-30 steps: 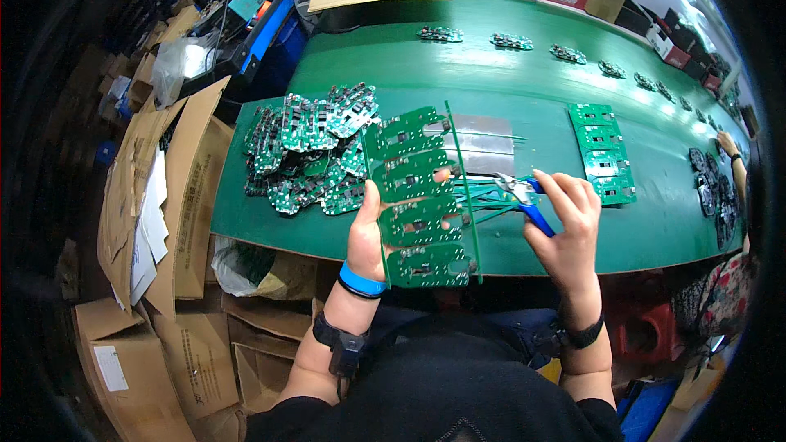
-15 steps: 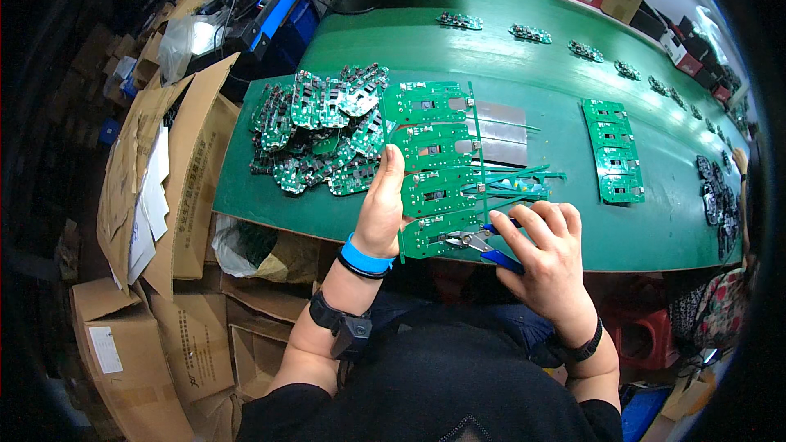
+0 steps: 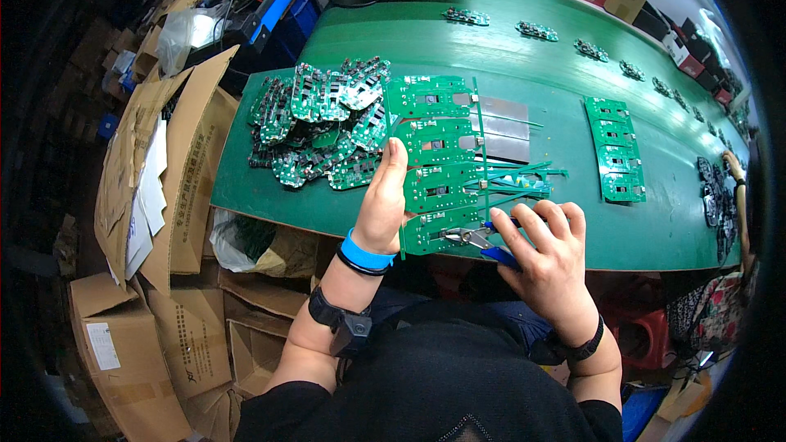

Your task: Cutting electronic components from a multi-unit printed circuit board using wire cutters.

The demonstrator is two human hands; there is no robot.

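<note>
My left hand (image 3: 381, 209) grips a panel of several joined green circuit boards (image 3: 442, 152) by its left edge, thumb on top, fingers hidden beneath. Closed around blue-handled cutting pliers (image 3: 500, 257), my right hand (image 3: 547, 252) holds their metal jaws at the panel's nearest board, close to its lower right part. A thin green strip (image 3: 481, 139) runs along the panel's right side. To the left lies a heap of separate circuit boards (image 3: 319, 119) with black components. Cut green strips (image 3: 524, 180) and grey metal plates (image 3: 503, 127) lie right of the panel.
Another joined panel (image 3: 614, 150) rests farther right on the green table (image 3: 565, 237). Behind it, spaced circuit boards (image 3: 536, 30) line a green belt. Cardboard boxes (image 3: 192, 188) crowd the left side. At the far right, another person's hand (image 3: 733, 165) is beside dark parts (image 3: 714, 205).
The boards on the belt have shifted slightly right. At the far right, the other person's hand has moved toward the dark parts. My hands, panel and pliers are nearly unchanged.
</note>
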